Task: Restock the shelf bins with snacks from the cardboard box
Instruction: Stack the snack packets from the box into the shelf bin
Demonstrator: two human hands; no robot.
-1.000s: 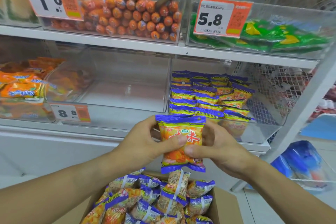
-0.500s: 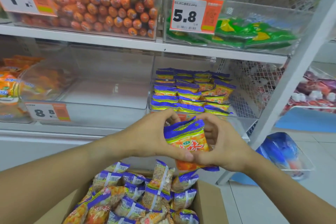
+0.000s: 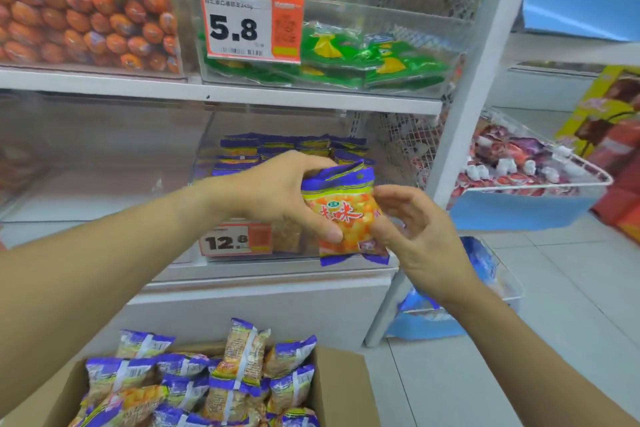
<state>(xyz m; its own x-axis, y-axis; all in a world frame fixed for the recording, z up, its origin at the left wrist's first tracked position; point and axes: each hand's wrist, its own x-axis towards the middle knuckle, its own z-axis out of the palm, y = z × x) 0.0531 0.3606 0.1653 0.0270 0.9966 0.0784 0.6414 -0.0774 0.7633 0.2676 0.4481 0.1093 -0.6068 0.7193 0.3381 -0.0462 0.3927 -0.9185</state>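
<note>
An orange snack packet [image 3: 341, 215] with purple ends hangs in front of the middle shelf. My left hand [image 3: 277, 194] grips it, fingers over its top and thumb across its front. At the packet's right edge is my right hand [image 3: 420, 236], its thumb against the edge and its fingers loosely curled and spread. Behind the hands, a clear shelf bin [image 3: 207, 156] holds stacked packets of the same kind [image 3: 277, 144]. The open cardboard box [image 3: 343, 378] at the bottom is filled with several more packets [image 3: 235, 374].
An empty clear bin [image 3: 104, 163] sits left of the stocked one. The upper shelf carries orange sausages [image 3: 86, 21] and green packets [image 3: 363, 59]. A white shelf post [image 3: 474, 80] stands right, with a wire basket [image 3: 540, 170] and a blue floor basket [image 3: 485, 263] beyond.
The packet has risen and tilted toward the stocked bin. My right hand has loosened from a firm hold to a light touch at the edge. The view has swung right.
</note>
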